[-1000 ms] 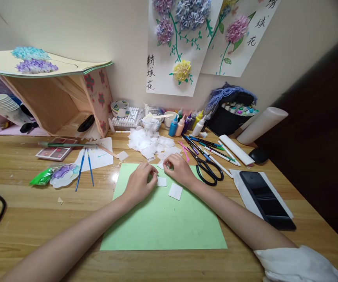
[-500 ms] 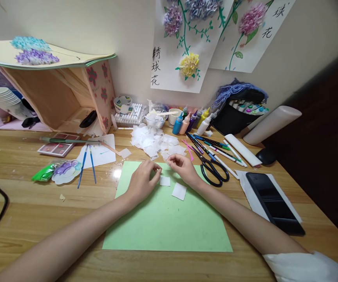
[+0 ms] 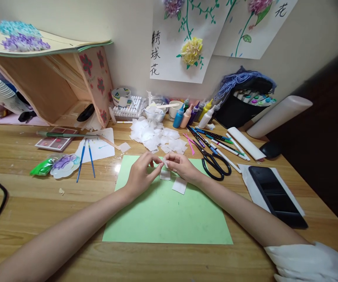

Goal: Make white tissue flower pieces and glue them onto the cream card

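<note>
My right hand pinches a small white paper piece above the far part of a green paper sheet. My left hand has its thumb and fingertips pinched together at the left edge of that piece, close to the right fingertips. Two white paper squares lie on the sheet: one square just below the fingertips, another square under the right wrist. Beyond the hands is a heap of thin white paper pieces.
Black-handled scissors and several pens lie right of the sheet. Small paint bottles stand near the wall. At left are paintbrushes and a palette; at right, a black case.
My hands have come together, the left fingertips now meeting the paper piece in the right hand. The camera view has tilted slightly down.
</note>
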The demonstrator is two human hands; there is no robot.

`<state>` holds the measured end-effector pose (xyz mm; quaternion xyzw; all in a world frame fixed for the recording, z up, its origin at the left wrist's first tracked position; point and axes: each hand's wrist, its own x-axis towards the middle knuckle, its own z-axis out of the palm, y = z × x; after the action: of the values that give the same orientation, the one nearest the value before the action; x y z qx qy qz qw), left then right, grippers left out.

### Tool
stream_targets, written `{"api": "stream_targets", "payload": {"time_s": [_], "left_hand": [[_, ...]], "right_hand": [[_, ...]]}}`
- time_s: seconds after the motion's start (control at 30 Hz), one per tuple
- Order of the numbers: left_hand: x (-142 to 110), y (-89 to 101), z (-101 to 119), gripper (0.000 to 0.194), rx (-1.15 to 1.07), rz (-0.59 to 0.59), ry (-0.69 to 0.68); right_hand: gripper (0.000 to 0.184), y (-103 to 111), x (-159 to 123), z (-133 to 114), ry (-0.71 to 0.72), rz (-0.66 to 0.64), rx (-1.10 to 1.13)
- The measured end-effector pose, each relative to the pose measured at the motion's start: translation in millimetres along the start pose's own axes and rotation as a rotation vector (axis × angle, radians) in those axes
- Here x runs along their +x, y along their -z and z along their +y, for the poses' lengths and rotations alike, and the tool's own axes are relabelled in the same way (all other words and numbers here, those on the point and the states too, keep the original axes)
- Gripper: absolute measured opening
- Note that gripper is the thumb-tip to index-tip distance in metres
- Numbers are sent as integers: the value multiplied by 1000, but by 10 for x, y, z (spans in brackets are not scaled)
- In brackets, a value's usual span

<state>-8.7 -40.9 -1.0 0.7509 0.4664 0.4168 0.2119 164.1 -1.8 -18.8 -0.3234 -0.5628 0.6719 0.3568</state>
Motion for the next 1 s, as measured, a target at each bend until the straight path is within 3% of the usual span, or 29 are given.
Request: {"api": "stream_targets", "payload": {"time_s": [0.57, 0.77, 0.83, 0.93, 1.0], "left_hand": [[25, 12, 14, 13, -37, -65, 98], [30, 14, 13, 13, -40, -63, 120], [29, 5, 7, 11, -39, -51, 114], [31, -11, -5, 28, -69, -66, 103], [35, -16, -13, 29, -104, -81, 103]], "right_hand": [[25, -53, 3, -48, -4, 43, -14], [26, -30, 27, -14, -52, 99, 134], [25, -7, 27, -39, -87, 44, 217], [24, 45, 20, -88, -176, -135, 273], [23, 74, 15, -108, -229, -206, 284]]}}
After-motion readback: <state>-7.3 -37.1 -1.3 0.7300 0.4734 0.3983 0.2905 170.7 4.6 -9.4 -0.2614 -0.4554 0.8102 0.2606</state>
